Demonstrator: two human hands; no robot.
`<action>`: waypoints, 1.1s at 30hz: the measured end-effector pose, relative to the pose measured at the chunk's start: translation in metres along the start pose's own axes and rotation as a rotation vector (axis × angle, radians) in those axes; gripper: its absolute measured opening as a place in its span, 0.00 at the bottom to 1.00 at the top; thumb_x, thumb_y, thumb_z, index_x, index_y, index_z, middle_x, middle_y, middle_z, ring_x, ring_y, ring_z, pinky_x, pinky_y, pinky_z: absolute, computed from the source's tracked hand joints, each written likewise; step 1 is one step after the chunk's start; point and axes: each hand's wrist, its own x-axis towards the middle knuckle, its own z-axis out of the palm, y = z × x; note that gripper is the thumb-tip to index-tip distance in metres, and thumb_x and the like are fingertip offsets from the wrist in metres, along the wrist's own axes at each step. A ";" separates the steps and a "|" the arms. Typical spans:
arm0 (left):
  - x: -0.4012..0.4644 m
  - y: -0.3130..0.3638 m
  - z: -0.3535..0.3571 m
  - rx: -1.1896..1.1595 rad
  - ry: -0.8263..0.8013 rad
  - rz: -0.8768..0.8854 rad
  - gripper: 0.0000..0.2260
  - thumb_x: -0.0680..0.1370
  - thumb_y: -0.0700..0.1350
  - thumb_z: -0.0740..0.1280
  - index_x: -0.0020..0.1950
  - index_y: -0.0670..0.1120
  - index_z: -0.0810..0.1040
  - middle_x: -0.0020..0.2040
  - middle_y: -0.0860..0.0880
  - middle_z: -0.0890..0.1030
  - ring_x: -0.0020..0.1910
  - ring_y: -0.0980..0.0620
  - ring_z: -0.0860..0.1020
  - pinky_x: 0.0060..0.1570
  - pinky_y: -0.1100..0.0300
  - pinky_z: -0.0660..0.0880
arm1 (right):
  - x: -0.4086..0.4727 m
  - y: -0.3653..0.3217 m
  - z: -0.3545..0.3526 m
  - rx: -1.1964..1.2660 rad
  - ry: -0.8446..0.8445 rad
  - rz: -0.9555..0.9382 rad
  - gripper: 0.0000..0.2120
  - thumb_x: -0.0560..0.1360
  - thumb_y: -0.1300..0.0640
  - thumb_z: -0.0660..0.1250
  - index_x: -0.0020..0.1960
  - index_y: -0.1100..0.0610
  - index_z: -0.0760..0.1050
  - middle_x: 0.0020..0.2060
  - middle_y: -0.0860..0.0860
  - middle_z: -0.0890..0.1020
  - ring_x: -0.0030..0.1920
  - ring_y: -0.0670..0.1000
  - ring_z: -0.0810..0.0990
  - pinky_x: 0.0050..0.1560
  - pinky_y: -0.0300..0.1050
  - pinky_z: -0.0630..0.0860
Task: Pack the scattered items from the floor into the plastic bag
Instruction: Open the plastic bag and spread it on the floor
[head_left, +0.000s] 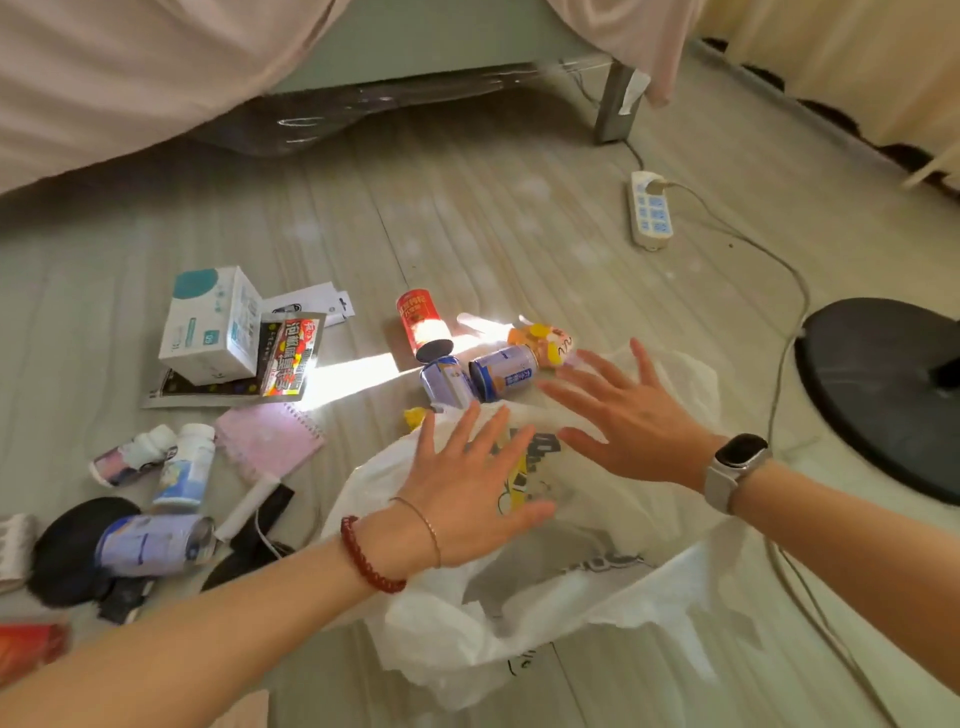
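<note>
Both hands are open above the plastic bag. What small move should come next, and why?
Probably the right hand should reach forward and take the nearest blue can. Both hands are empty with fingers spread, the left hand over the plastic bag, and two blue cans lie on the floor just beyond the bag's far edge.

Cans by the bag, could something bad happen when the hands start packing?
Maybe. The two blue cans lie on their sides by the right hand, so a nudge could roll them away. The plastic bag lies crumpled under the left hand, so things might miss its opening.
</note>
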 end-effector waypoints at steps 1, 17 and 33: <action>-0.003 -0.001 0.018 0.026 0.052 0.002 0.35 0.71 0.71 0.43 0.73 0.58 0.36 0.75 0.52 0.36 0.74 0.48 0.34 0.70 0.40 0.33 | -0.009 0.001 0.001 -0.032 -0.029 0.022 0.29 0.75 0.36 0.40 0.70 0.47 0.62 0.67 0.52 0.72 0.69 0.60 0.67 0.63 0.74 0.54; -0.002 -0.082 0.111 0.214 0.150 -0.147 0.39 0.64 0.73 0.27 0.72 0.60 0.43 0.77 0.48 0.46 0.73 0.48 0.33 0.66 0.38 0.31 | -0.076 -0.040 0.110 0.134 -0.175 0.229 0.29 0.76 0.36 0.40 0.67 0.47 0.67 0.62 0.55 0.77 0.65 0.62 0.72 0.60 0.74 0.54; -0.025 -0.025 0.050 0.078 0.050 -0.020 0.47 0.57 0.79 0.45 0.66 0.60 0.25 0.70 0.50 0.24 0.69 0.45 0.25 0.66 0.36 0.28 | -0.013 -0.046 0.048 0.110 0.278 0.533 0.20 0.75 0.49 0.52 0.59 0.55 0.75 0.51 0.55 0.81 0.56 0.61 0.76 0.58 0.56 0.58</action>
